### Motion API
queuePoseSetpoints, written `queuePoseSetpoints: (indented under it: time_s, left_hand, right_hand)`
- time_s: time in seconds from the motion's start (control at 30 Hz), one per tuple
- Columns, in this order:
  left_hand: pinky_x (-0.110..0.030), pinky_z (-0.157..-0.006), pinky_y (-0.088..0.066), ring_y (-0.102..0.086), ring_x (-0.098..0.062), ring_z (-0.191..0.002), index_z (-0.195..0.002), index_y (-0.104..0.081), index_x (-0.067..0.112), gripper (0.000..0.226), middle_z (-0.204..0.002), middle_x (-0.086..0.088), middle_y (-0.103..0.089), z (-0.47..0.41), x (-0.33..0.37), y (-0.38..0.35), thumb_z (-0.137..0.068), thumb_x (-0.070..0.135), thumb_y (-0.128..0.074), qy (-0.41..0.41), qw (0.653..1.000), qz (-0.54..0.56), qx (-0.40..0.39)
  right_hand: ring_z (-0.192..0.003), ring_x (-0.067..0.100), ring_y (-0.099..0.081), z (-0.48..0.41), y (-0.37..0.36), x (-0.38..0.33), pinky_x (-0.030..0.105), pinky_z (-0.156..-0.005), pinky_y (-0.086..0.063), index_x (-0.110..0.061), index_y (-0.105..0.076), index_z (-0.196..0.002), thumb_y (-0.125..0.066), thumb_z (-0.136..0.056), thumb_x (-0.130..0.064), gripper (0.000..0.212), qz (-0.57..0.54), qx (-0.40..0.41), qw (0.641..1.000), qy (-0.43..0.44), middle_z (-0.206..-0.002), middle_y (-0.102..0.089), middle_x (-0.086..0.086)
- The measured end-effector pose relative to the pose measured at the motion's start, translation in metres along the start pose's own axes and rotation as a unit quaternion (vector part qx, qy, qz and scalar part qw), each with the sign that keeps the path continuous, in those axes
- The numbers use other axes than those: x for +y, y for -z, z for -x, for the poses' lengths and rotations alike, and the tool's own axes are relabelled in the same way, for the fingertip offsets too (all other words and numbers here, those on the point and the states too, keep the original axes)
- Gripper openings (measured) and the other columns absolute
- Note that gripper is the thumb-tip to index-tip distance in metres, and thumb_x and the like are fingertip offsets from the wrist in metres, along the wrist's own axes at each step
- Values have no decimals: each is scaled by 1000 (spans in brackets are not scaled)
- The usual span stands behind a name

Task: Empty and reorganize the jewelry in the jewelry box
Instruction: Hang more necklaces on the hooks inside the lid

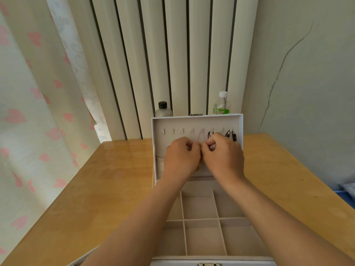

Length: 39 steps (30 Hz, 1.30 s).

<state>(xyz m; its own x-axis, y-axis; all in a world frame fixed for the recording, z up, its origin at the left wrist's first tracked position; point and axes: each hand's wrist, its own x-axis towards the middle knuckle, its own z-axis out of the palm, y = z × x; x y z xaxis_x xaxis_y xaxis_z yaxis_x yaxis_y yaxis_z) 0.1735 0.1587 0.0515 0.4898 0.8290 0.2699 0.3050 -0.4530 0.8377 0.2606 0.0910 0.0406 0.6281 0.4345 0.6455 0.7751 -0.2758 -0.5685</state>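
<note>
A wall of tall pale panels (172, 54) and a curtain with pink hearts (28, 93) stand behind a wooden worktop (115, 189). The open jewelry box (211, 258) sits on it, with its lid (192, 122) standing up. I see nothing in the little rooms (201, 237) of the bottom tray. Both hands meet in front of the lid. The right hand (223, 156) has curled fingers pinching a small ring (210, 147). The left hand (180, 158) has curled fingers too, but I cannot tell what they pinch. Dark necklaces (231, 135) hang on the right hooks. A thin pale chain (201, 136) hangs toward the hands. I think it is best to lift slowly and straight, so nothing tangles with the dark ones.
</note>
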Motion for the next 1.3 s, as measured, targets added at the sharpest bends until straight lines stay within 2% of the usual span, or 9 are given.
queuePoseSetpoints:
  time_s: [0.17, 0.27, 0.47, 0.67, 0.9, 1.0, 1.17, 1.3]
  left_hand:
    - [-36, -48, -59, -69, -25, -51, -82, -69, 2, 27, -62, -9, -71, 2, 5, 6, -95, 21, -54, 43, 997, 48, -34]
    - [-34, -50, -59, -70, -25, -52, -81, -70, -4, 35, -62, -9, -71, 1, 4, 8, -96, 22, -52, 55, 996, 36, -57]
    - [-34, -50, -57, -69, -29, -53, -80, -68, -9, 33, -61, -8, -71, 5, 1, 16, -89, 15, -47, 60, 996, 12, -69]
    - [-34, -51, -58, -69, -22, -50, -84, -68, -1, 26, -61, -5, -72, 15, 1, 30, -87, 14, -47, 45, 997, -23, -58]
    - [-26, -49, -54, -68, -17, -52, -85, -69, 7, 23, -66, -4, -73, 54, 14, 57, -92, 11, -47, 32, 995, -38, -87]
    - [-29, -52, -56, -69, -17, -55, -83, -68, 10, 19, -66, -1, -73, 81, 24, 67, -90, 12, -50, 18, 994, -46, -96]
    - [-27, -51, -53, -70, -15, -58, -82, -66, 13, 14, -67, 0, -73, 136, 43, 79, -87, 12, -53, -13, 995, -41, -95]
    - [-35, -57, -56, -69, -20, -62, -81, -62, 13, 8, -70, -4, -72, 187, 35, 85, -85, 9, -56, -40, 992, -44, -114]
  right_hand:
    - [-75, 24, -66, 3, 2, 3, 38, -63, -54, -18, -70, -84, -69, -88, -28, 10, -33, -38, 999, -12, -76, -71, -3]
    - [-70, 21, -66, 4, 6, 6, 36, -62, -54, -16, -71, -83, -72, -85, -26, 10, -49, -45, 998, -2, -71, -70, -5]
    - [-62, 21, -61, 13, 13, 13, 39, -58, -54, -18, -67, -72, -70, -84, -20, 12, -23, -85, 995, 42, -60, -62, -8]
    - [-59, 21, -59, 18, 29, 13, 38, -58, -54, -18, -64, -68, -67, -82, -16, 14, -14, -86, 996, 27, -56, -60, -7]
    - [-64, 23, -59, 32, 77, 0, 31, -60, -52, -15, -64, -63, -66, -81, -12, 18, -34, -80, 996, -3, -54, -59, -7]
    - [-62, 15, -60, 44, 103, -15, 23, -57, -45, -13, -66, -65, -68, -81, -11, 17, -51, -93, 994, -11, -56, -62, -4]
    - [-66, 12, -63, 79, 146, -43, 24, -62, -50, -15, -68, -69, -64, -83, -14, 15, -55, -128, 990, -29, -64, -66, -2]
    - [-68, 7, -60, 123, 173, -55, 22, -59, -47, -15, -71, -72, -64, -85, -15, 14, -58, -148, 986, -50, -68, -65, -7]
